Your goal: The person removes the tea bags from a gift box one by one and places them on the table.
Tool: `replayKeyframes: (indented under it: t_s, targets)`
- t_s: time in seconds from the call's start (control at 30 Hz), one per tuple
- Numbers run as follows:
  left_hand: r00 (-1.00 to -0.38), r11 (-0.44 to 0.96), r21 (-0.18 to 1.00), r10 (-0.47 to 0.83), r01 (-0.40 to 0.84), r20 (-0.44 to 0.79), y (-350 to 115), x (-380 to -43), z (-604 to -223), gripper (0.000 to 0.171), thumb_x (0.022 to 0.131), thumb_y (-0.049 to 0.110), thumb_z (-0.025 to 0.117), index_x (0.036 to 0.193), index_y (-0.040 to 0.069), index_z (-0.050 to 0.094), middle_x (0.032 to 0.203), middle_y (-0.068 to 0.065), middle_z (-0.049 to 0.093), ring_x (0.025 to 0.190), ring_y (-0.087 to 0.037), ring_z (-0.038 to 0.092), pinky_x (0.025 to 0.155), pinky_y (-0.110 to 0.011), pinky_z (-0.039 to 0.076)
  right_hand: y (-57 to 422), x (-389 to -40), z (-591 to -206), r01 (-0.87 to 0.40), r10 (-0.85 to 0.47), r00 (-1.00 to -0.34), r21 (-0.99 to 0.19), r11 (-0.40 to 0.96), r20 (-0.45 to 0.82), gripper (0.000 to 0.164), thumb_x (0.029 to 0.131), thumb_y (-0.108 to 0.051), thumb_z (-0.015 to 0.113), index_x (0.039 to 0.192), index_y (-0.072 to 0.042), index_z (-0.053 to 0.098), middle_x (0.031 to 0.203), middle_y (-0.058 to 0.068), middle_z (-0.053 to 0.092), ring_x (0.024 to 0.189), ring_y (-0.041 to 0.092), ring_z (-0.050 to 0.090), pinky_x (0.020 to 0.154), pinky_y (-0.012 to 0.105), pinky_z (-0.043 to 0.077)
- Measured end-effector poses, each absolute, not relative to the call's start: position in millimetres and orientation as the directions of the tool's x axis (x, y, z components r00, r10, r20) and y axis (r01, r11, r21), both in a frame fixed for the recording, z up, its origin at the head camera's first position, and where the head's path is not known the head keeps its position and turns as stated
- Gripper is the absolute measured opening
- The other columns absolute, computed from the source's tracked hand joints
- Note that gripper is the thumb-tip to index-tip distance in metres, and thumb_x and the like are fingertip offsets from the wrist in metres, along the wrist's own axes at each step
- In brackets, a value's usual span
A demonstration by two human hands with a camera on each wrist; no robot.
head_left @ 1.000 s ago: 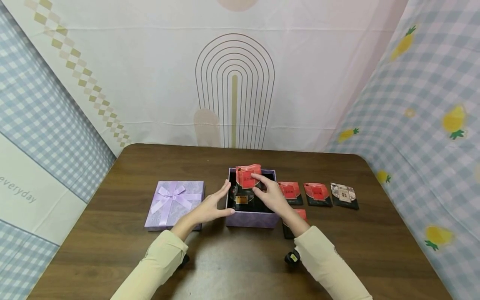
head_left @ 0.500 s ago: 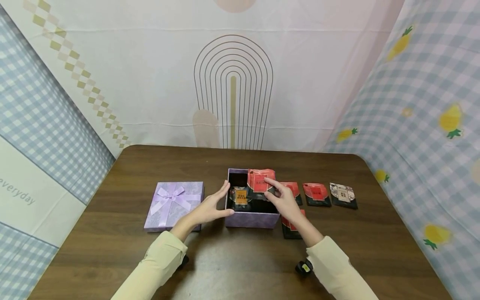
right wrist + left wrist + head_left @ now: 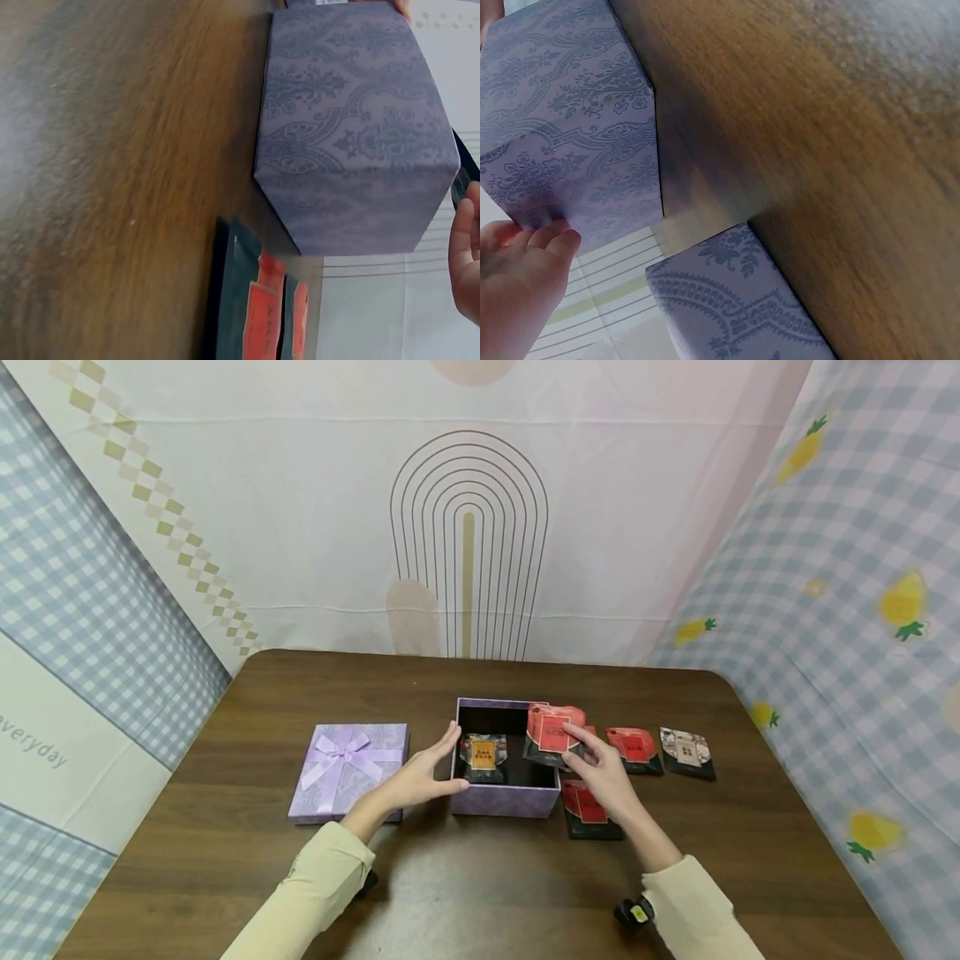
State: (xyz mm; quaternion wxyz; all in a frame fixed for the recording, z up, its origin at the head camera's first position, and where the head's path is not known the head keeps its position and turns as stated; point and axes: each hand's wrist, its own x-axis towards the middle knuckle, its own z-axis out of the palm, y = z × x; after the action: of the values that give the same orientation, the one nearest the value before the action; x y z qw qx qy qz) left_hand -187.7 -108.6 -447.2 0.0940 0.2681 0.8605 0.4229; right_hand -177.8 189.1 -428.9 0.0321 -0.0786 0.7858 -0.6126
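Note:
My right hand (image 3: 609,781) pinches a red and black sachet (image 3: 552,733) above the right wall of the open purple gift box (image 3: 506,802). In the right wrist view only a dark edge of this sachet (image 3: 459,187) shows at the fingertips. My left hand (image 3: 417,777) rests against the box's left side, fingers extended along the wall and thumb at the front corner. The left wrist view shows its fingertips (image 3: 559,241) touching the patterned wall. Inside the box lies a black sachet with an orange label (image 3: 483,757).
The purple lid with a ribbon bow (image 3: 348,772) lies left of the box. On the right lie a red and black sachet (image 3: 588,810) near the front, another one (image 3: 634,748) farther right, and a pale floral one (image 3: 687,752). A red sachet is mostly hidden behind my right hand.
My right hand has lifted the red sachet and carried it rightward from inside the box to its right wall, uncovering the orange-labelled sachet. My left hand has stayed at the box.

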Motion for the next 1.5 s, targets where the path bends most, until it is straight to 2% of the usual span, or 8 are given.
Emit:
replayKeyframes:
  t_s: [0.27,0.47,0.57,0.63,0.77,1.07,1.27,1.5]
  targets:
    - [-0.841,0.494,0.780,0.537,0.384,0.074,-109,-187,-449,0.084,0.083,0.025,0.067,0.144,-0.001,0.014,0.150,-0.016,0.004,0.133,-0.037,0.021,0.108,-0.049,0.020,201,-170,-431,-0.053,-0.093,-0.995,-0.978,0.201,0.035,0.044,0.090,-0.003,0.053,0.133,0.001,0.043,0.139,0.014,0.038,0.099,-0.008,0.044,0.079,0.009,0.042]
    - [-0.841,0.503,0.777,0.538,0.378,0.060,-109,-187,-448,0.085,0.083,0.025,0.066,0.145,0.000,0.013,0.151,-0.014,0.003,0.134,-0.035,0.019,0.108,-0.047,0.019,214,-164,-437,-0.029,-0.035,-0.999,-0.982,0.184,0.023,0.045,0.089,-0.003,0.054,0.133,0.003,0.043,0.136,0.013,0.039,0.092,-0.005,0.044,0.075,0.010,0.043]
    - [-0.841,0.508,0.775,0.539,0.376,0.055,-109,-187,-448,0.085,0.083,0.024,0.066,0.145,0.001,0.013,0.151,-0.013,0.002,0.135,-0.033,0.017,0.109,-0.046,0.018,221,-160,-441,-0.014,-0.005,-1.000,-0.981,0.193,0.013,0.045,0.090,-0.006,0.055,0.133,0.002,0.043,0.127,0.004,0.046,0.087,-0.004,0.046,0.073,0.012,0.045]
    - [-0.841,0.509,0.775,0.539,0.374,0.051,-109,-187,-448,0.085,0.083,0.024,0.066,0.145,0.002,0.012,0.151,-0.012,0.002,0.135,-0.032,0.017,0.109,-0.045,0.017,225,-156,-444,-0.002,0.008,-1.000,-0.983,0.185,0.003,0.046,0.090,-0.008,0.055,0.133,0.002,0.043,0.114,-0.003,0.051,0.079,-0.004,0.048,0.071,0.014,0.048]
    - [-0.837,0.502,0.778,0.544,0.378,0.056,-109,-187,-448,0.085,0.083,0.024,0.066,0.145,0.001,0.013,0.151,-0.013,0.002,0.135,-0.033,0.016,0.109,-0.047,0.017,235,-149,-449,0.013,0.010,-1.000,-0.993,0.113,-0.012,0.048,0.091,-0.009,0.055,0.133,0.007,0.039,0.097,-0.012,0.054,0.073,-0.002,0.054,0.071,0.021,0.052]
    - [-0.832,0.494,0.780,0.552,0.383,0.059,-108,-189,-447,0.084,0.084,0.023,0.066,0.145,0.000,0.013,0.151,-0.014,0.002,0.135,-0.034,0.016,0.109,-0.048,0.018,249,-137,-459,0.036,0.045,-0.998,-0.994,0.100,-0.031,0.048,0.090,-0.005,0.055,0.132,0.010,0.038,0.093,-0.012,0.057,0.077,-0.001,0.057,0.070,0.019,0.052]
    - [-0.831,0.488,0.781,0.552,0.389,0.068,-108,-188,-447,0.084,0.084,0.024,0.066,0.144,-0.001,0.013,0.151,-0.016,0.003,0.135,-0.036,0.016,0.108,-0.049,0.018,257,-130,-469,0.021,0.063,-0.998,-0.999,0.036,-0.018,0.049,0.089,-0.005,0.057,0.130,0.012,0.039,0.092,-0.011,0.059,0.077,-0.001,0.057,0.068,0.019,0.052]
    - [-0.835,0.496,0.780,0.548,0.380,0.058,-108,-189,-447,0.085,0.084,0.025,0.065,0.145,0.000,0.012,0.151,-0.015,0.002,0.135,-0.036,0.016,0.108,-0.048,0.017,269,-124,-476,-0.019,0.072,-0.997,-1.000,0.013,0.019,0.042,0.088,-0.002,0.058,0.127,0.008,0.046,0.091,-0.011,0.061,0.076,0.000,0.058,0.066,0.019,0.052]
